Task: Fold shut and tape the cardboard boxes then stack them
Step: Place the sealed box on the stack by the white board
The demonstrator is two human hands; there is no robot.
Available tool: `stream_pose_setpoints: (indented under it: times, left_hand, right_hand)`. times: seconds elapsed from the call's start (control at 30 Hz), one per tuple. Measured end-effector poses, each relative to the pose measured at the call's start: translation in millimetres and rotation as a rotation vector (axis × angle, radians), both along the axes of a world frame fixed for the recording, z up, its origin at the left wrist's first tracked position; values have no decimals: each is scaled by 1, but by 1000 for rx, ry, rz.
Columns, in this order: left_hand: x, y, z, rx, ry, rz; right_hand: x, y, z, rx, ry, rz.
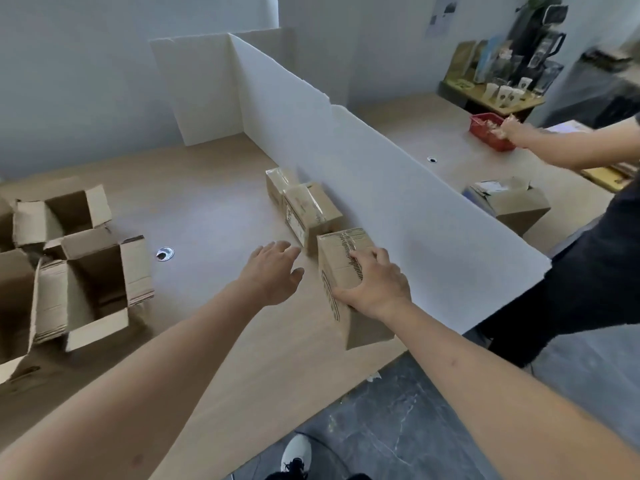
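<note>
Three closed cardboard boxes stand in a row along the white divider. My right hand (375, 285) grips the top of the nearest closed box (341, 263), close to the table's front edge. Behind it stands a second taped box (311, 211), and a third taped box (277, 183) is farthest back. My left hand (273, 271) hovers with fingers spread just left of the nearest box, holding nothing. At the left, several open boxes (93, 278) with raised flaps stand on the table.
A white foam divider (363, 161) runs diagonally across the wooden table (214, 216). Beyond it another person's arm (554, 143) reaches into a red basket (488, 129), near another cardboard box (512, 206). A metal cable grommet (165, 253) sits in the tabletop.
</note>
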State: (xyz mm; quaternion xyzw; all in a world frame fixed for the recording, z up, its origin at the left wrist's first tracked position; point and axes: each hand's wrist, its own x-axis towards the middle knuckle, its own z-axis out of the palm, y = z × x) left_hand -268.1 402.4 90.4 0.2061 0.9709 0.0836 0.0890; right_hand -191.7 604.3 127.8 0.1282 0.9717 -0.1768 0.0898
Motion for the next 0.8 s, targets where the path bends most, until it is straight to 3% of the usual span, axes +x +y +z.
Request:
stream_pose_setpoints:
  times: [0.33, 0.53, 0.8]
  left_hand:
    - [-53, 49, -40, -29, -113, 97]
    - [-73, 82, -67, -11, -139, 269]
    - [-74, 109, -98, 9, -207, 363]
  right_hand:
    - [-81, 50, -64, -5, -70, 94]
    - [-126, 79, -109, 7, -81, 210]
    - [-141, 99, -156, 73, -88, 335]
